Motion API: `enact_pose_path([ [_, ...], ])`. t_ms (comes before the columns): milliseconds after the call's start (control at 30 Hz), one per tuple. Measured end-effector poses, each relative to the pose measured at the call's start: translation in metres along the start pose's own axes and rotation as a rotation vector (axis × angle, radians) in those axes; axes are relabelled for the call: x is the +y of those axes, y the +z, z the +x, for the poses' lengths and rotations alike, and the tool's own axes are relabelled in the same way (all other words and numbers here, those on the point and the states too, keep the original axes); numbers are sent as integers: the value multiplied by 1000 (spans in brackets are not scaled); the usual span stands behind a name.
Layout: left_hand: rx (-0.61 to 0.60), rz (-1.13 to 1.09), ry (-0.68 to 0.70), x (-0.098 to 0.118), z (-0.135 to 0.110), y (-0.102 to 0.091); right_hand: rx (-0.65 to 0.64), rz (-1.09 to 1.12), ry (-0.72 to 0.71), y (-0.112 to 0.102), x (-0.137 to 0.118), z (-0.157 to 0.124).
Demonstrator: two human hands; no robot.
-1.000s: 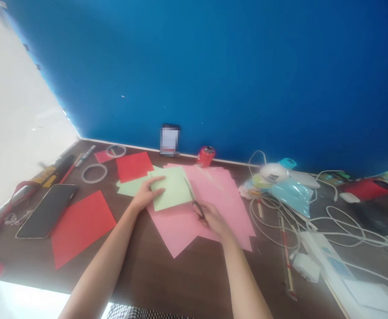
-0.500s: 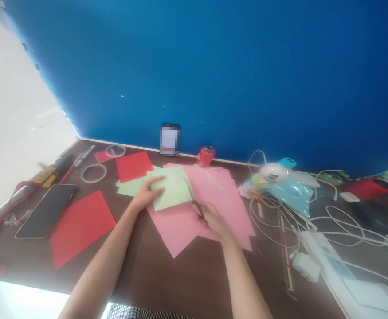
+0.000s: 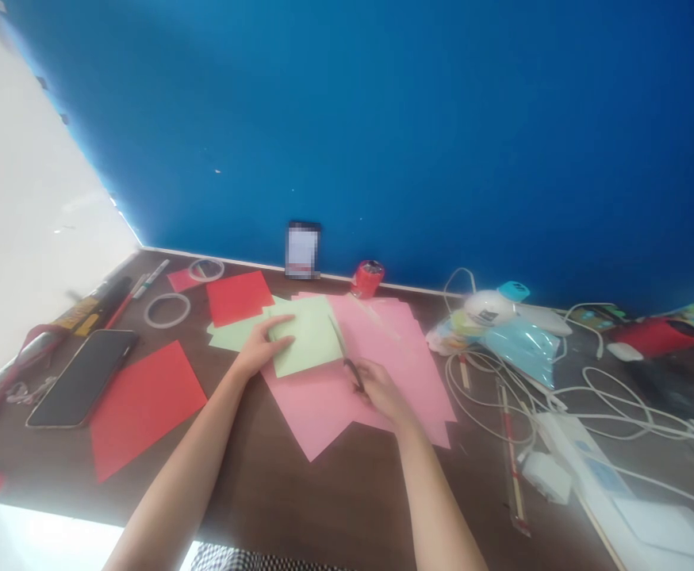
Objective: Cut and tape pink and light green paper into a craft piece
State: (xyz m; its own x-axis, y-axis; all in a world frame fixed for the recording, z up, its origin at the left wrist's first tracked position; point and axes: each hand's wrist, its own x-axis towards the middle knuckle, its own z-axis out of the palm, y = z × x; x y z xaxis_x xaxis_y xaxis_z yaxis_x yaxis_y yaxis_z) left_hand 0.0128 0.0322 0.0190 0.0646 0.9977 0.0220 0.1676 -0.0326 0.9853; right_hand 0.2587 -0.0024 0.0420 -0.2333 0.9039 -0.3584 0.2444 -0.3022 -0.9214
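Note:
My left hand (image 3: 262,346) lies on the left edge of a light green paper sheet (image 3: 311,336), fingers pressed flat on it. My right hand (image 3: 379,392) is closed round the handles of a pair of scissors (image 3: 343,349), whose blades run along the green sheet's right edge. Both rest on a pile of pink paper sheets (image 3: 382,357) on the dark wooden table (image 3: 335,492).
Red sheets (image 3: 141,404) (image 3: 239,296), a dark phone (image 3: 83,375) and tape rings (image 3: 166,308) lie to the left. A red tape roll (image 3: 369,278) stands by the blue wall. White cables (image 3: 561,396), a power strip (image 3: 590,468), a ruler (image 3: 511,460) and plastic bags (image 3: 501,329) crowd the right.

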Motion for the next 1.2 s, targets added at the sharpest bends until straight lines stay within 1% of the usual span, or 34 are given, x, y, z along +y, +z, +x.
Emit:
enact_pose_path([
  [100,0,-8,-6,2,-1,1,-20,10,-10,-1,0,0],
  [233,-43,-14,-22,3,-2,2,-97,88,-16,-2,0,0],
  [433,-72,9,9,3,-4,4,-133,146,-22,-1,1,0],
  [800,-125,40,24,5,-6,9,-65,200,18,0,5,4],
  [967,-124,37,33,4,-6,10,-59,174,6,0,9,6],
  [1200,-110,17,34,5,-6,8,-54,144,11,0,9,6],
])
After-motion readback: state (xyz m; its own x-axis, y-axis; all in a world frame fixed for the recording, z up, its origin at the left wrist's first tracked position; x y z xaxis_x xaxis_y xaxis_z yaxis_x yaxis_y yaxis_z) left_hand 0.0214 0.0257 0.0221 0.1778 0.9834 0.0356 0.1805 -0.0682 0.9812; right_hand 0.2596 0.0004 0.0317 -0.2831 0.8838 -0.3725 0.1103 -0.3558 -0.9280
